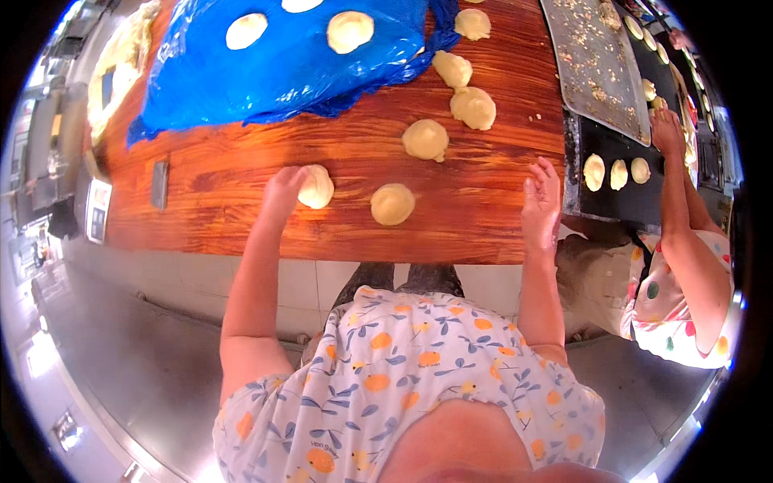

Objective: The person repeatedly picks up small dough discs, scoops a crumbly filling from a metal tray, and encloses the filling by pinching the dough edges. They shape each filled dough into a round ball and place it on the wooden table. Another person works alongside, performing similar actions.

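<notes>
My left hand (285,191) is at the left edge of a round dough piece (319,187) on the wooden table, its fingers closed against that side. Just to the right lies another flattened dough round (392,204), touched by neither hand. Over the table's right part, my right hand (542,201) is held with its fingers stretched out and nothing in it. Farther back, a dough piece (425,140) begins a loose line of several more, including one dough round (473,109) that touches its neighbour.
Blue plastic sheeting (298,76) covers the far left of the table (233,217), with dough rounds on it. A dark scraper-like block (159,185) lies at left. On the right are a crumb-strewn metal tray (600,68), a black tray (616,205) with dough pieces, and a co-worker's hands (667,133).
</notes>
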Demonstrator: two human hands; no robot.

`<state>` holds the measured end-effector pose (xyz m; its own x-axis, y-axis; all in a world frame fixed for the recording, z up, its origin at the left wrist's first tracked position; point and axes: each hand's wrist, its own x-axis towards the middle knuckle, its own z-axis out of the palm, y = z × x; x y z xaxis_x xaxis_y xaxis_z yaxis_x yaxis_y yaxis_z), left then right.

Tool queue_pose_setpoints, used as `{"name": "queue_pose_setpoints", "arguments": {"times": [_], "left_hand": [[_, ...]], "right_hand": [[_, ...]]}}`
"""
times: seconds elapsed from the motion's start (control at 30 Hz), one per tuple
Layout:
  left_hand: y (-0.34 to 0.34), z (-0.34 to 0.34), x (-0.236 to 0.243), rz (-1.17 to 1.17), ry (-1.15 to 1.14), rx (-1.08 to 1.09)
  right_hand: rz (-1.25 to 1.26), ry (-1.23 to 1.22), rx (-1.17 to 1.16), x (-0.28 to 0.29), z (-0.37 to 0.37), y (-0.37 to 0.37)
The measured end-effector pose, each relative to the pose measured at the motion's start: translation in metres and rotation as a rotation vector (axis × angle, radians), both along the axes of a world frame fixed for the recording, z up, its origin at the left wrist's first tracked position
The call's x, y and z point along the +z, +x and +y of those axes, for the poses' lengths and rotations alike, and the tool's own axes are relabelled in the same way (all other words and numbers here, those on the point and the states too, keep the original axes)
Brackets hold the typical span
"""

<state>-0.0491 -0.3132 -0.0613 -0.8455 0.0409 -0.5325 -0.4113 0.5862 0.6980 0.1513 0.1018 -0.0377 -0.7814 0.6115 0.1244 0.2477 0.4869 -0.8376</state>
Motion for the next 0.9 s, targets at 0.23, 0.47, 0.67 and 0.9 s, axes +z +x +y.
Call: {"name": "queue_pose_setpoints", "arguments": {"times": [0.23,0.47,0.67,0.9], "left_hand": [[-0.015,-0.013,-0.082,0.628,-0.564,-0.242],[0.013,0.046,-0.030,0.575,-0.757,-0.457],[0.013,0.039,-0.011,0.556,-0.744,-0.749],[-0.018,0.028,-0.031,0.414,-0.512,-0.713]], "right_hand": [[-0.115,0.304,0.152,-0.066,-0.057,0.005],[-0.221,0.580,0.172,-0.075,-0.075,0.012],[-0.271,0.584,0.170,-0.071,-0.078,0.009],[-0.273,0.572,0.175,-0.066,-0.078,0.007]]}}
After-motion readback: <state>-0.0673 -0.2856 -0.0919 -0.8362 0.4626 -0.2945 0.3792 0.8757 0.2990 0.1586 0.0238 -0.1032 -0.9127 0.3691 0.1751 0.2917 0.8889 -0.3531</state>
